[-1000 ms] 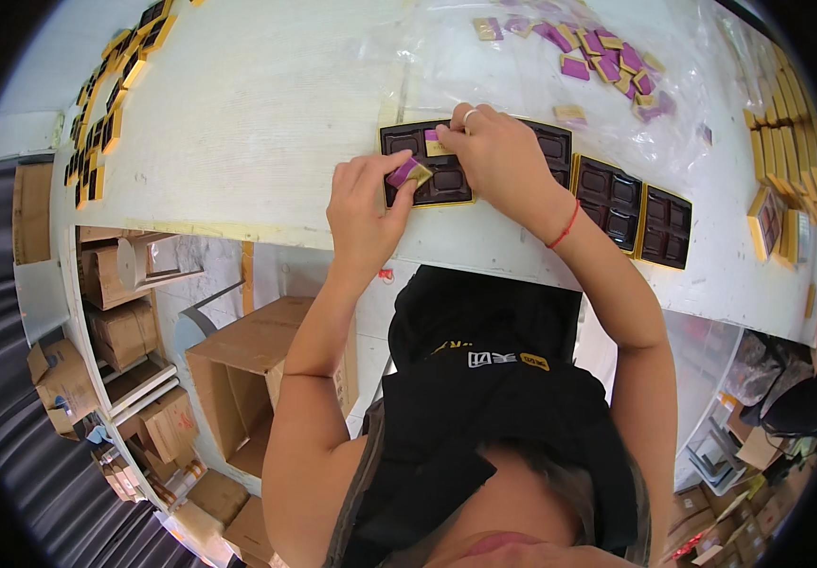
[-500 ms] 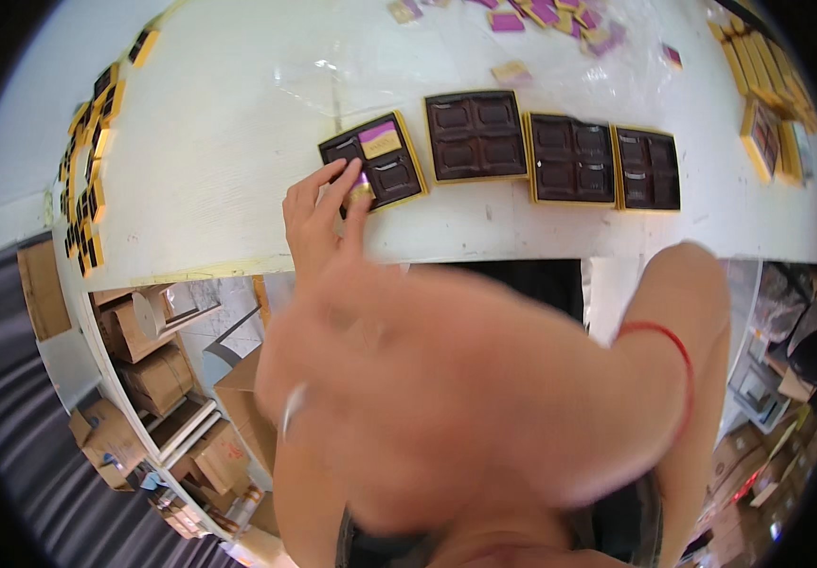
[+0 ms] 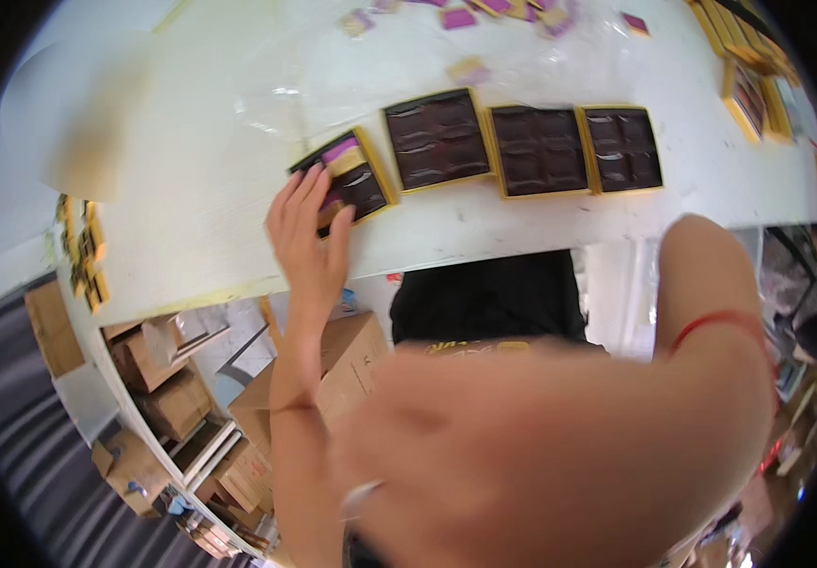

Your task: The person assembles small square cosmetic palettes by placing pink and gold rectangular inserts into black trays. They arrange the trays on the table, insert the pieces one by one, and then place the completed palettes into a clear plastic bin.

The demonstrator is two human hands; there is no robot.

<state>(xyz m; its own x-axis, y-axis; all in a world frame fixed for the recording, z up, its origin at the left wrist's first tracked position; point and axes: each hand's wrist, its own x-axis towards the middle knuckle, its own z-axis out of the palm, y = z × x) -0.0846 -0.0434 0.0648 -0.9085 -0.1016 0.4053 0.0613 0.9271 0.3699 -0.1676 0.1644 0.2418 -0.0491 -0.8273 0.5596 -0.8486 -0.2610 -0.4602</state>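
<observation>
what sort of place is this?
Probably a small packing workshop: dark yellow-edged trays stand in a row on a white worktable, loose purple-and-gold pieces lie beyond, and cardboard cartons are stored below.

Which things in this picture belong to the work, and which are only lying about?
Belonging to the work, it seems:
left hand, at the leftmost dark tray
purple-and-gold piece in that tray
three other dark trays
loose purple-and-gold pieces

Lying about, apparently:
large cardboard box
smaller cardboard boxes
</observation>
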